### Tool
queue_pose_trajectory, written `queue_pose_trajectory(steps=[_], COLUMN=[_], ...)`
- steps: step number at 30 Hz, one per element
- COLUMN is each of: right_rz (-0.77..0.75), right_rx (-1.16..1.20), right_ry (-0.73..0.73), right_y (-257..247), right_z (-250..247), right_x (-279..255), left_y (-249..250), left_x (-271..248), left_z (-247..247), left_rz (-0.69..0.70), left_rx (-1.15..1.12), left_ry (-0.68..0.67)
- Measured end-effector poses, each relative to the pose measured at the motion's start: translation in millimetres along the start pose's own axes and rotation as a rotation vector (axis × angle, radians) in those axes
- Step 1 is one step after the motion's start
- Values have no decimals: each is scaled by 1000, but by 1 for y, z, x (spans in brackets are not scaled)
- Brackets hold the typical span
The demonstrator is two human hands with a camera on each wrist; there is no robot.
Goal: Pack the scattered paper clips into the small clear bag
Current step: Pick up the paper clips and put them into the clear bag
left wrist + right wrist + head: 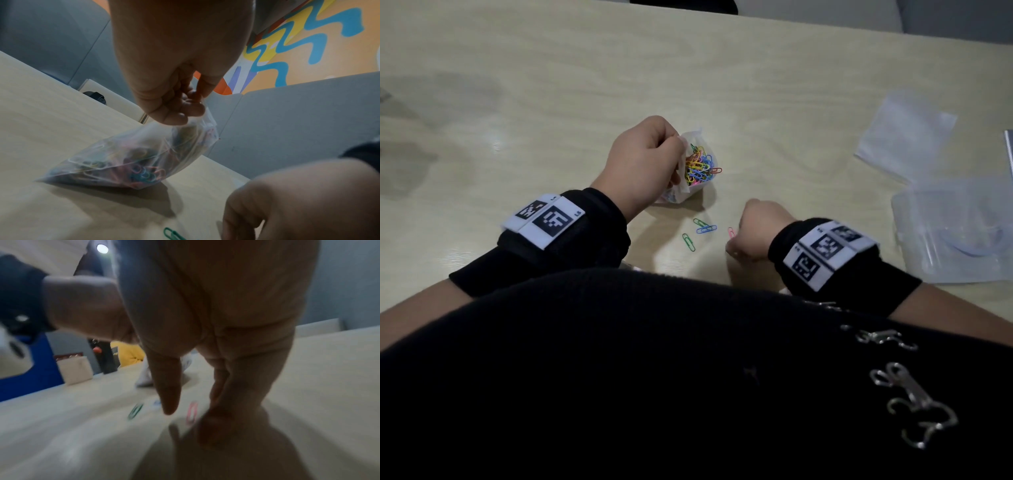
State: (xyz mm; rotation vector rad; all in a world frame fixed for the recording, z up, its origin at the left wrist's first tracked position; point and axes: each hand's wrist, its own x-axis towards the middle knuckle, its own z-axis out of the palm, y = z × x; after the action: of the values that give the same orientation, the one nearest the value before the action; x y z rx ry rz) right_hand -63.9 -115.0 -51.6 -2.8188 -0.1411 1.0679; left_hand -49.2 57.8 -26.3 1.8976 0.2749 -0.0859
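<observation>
My left hand (654, 161) pinches the top edge of the small clear bag (688, 192), which stands on the table with a heap of coloured paper clips (700, 166) inside. In the left wrist view the fingers (185, 110) pinch the bag (133, 160) from above. My right hand (736, 241) reaches down at a pink clip (731, 233) lying on the table. In the blurred right wrist view that pink clip (192, 411) lies between the thumb (168, 394) and a fingertip (207, 423), not gripped. Two green clips (689, 242) (699, 222) and a blue clip (706, 229) lie loose between the hands.
The pale wooden table (551, 85) stretches away in front. Spare clear bags (904, 133) lie at the far right, with a clear plastic box (955, 233) nearer me. My dark torso covers the table's near edge.
</observation>
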Motion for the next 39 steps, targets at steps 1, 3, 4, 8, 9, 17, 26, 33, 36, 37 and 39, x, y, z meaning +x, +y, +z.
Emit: queue_pose_trajectory(steps=[1,3,4,8,9,17,26,33,36,37,39], right_rz=[-5,-86,-128,-243,-285,-494,-324,-226,-207,-194,-162], right_rx=[6,-23,-30,-15,-66,-296,-65,-83,36,113,294], right_ry=[30,99,124,138,109,119,153,95,106,135,249], right_y=[-3,-10,-15,-33,-37,-32,-5,1,11,15,18], right_z=[4,9,10,15,17,28,23,12,2,-3,-15], right_x=[-2,-2,-1,5,5,7,14,11,10,11,12], left_y=[0,0,0,0,0,0,1,0,-1,-1,-1], left_x=[0,0,0,0,0,0,-2,-2,-2,-3,-2], left_z=[0,0,1,0,0,-1,1,0,-1,-1,-2], left_rz=[-4,-3,0,-1,-3,-3,-4,9,9,9,9], left_rx=[-3,-2,1,-16,-18,-24,-9,10,14,16,26], left_ry=[-1,-3,-2,-2,-1,4,-12,-14,-21,-24,-28])
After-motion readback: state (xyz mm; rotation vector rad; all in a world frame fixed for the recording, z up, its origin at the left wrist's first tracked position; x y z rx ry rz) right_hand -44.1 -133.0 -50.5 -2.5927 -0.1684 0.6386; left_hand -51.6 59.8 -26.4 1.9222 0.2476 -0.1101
